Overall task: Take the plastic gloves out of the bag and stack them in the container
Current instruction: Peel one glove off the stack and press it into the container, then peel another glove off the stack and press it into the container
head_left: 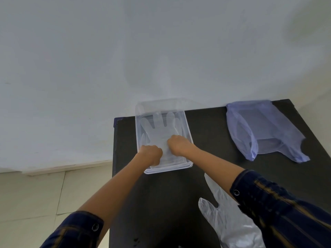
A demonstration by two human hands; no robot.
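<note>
A clear plastic container (188, 129) sits at the far left of a black table. Flat inside it lies a see-through plastic glove (157, 129), fingers pointing away from me. My left hand (151, 154) and my right hand (179, 144) are both down in the container at the glove's cuff end, fingers curled on the plastic. Whether they pinch it or only press it is unclear. A pale blue bag (263, 129) lies flat at the far right. Several more clear gloves (231, 222) lie in a pile near me, partly under my right sleeve.
The black table (211, 122) ends just left of the container, with tiled floor (35, 194) below. A white wall (161, 51) stands right behind the table. Bare tabletop shows between container and bag, and in front of the container.
</note>
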